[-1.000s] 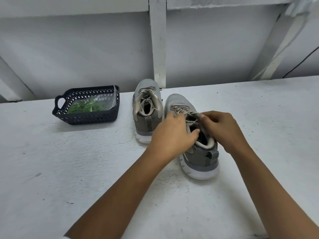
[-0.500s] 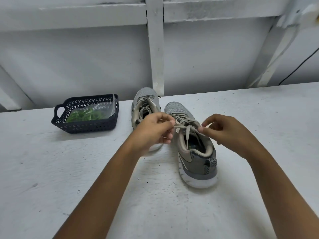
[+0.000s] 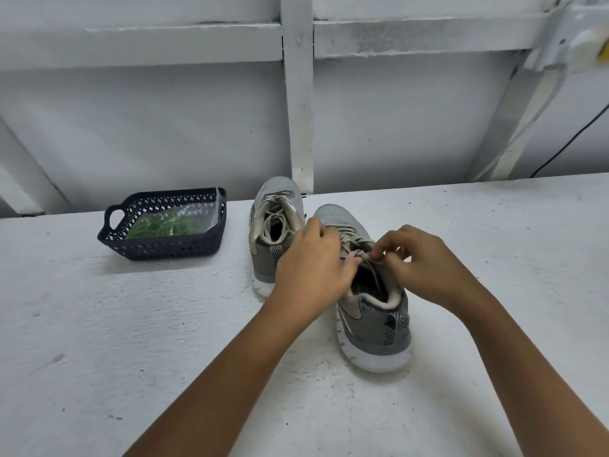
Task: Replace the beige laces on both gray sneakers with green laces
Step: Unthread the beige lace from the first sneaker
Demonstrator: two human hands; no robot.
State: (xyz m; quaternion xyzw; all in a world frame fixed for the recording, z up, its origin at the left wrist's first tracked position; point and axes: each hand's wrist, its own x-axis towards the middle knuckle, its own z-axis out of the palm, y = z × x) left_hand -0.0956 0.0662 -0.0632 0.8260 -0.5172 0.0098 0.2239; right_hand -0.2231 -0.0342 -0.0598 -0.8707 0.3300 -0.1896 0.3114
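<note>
The near gray sneaker stands on the white bench, toe toward the wall and heel toward the person. Both hands meet over its tongue. The left hand curls its fingers onto the beige lace at the top eyelets. The right hand pinches the same lace from the other side between thumb and fingers.

The far gray sneaker sits just beside it to the left and farther back, its toe close to the bench's back edge and its beige laces loose. The left hand hides whether the two shoes touch.

A dark lattice basket stands well apart to the left, near the back edge, holding a clear bag of green laces.

Bare bench spreads to the right of the near sneaker, in front of both shoes, and between the basket and the forearms.
</note>
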